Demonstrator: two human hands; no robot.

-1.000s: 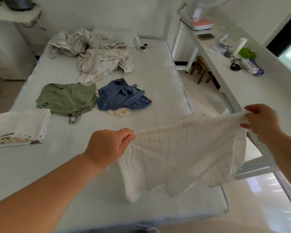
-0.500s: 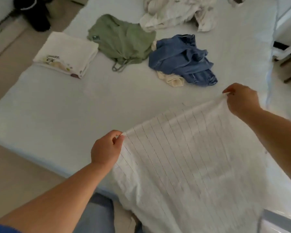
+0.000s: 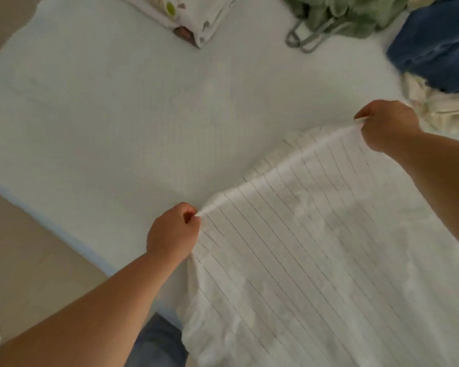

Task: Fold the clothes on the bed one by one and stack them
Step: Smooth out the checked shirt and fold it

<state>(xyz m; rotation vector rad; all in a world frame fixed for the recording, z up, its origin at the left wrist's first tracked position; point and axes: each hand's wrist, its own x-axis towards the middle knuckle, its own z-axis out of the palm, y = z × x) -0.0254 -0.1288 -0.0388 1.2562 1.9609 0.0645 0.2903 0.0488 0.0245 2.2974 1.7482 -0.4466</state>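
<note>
A white garment with thin dark stripes (image 3: 316,247) lies spread over the near part of the bed (image 3: 117,115). My left hand (image 3: 172,231) pinches its near-left top corner. My right hand (image 3: 387,123) pinches the far-right top corner, so the top edge runs slack between them. A folded white printed garment (image 3: 196,19) sits at the top edge of the view. A crumpled green top (image 3: 350,17), blue denim (image 3: 435,46) and a cream piece (image 3: 440,109) lie at the upper right.
The bed's left edge (image 3: 64,234) runs diagonally, with beige floor (image 3: 24,260) beyond it. My own blue trouser leg (image 3: 157,345) shows at the bottom, against the mattress edge.
Both hands have lowered the striped garment from the air onto the bed and carried it forward. The view has tilted down and closer, so the other clothes now sit at the top edge.
</note>
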